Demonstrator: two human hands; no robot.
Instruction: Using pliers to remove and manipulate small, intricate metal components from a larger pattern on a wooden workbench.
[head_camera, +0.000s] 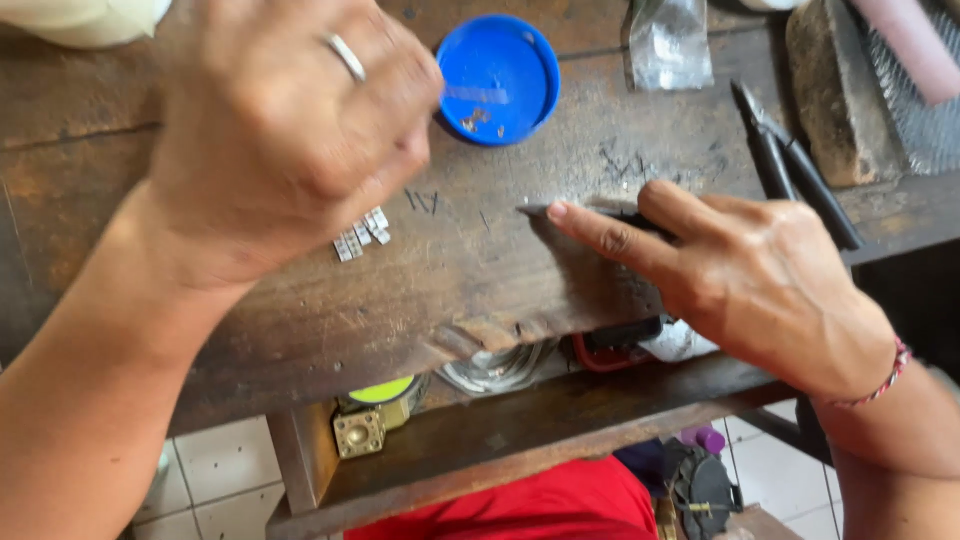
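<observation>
Pressing dark tool (600, 213) near bench edge (480, 335), right hand (740, 270), left hand (280, 130) over metal pieces (362, 235)

A worn, dark wooden workbench (300, 330) is carrying everything here, its scratched top filling most of the view. At about twelve o'clock a round blue lid (498, 80) is lying open side up, with a few small bits sitting inside it. Toward one o'clock a crumpled clear plastic bag (668, 42) is resting flat on the wood. At two o'clock black-handled pliers (790, 160) are lying slantwise, just beside a brown wooden block (832, 95). Near the centre, slightly toward nine o'clock, a short row of small silver metal pieces (362, 236) is lying on the bench.
</observation>
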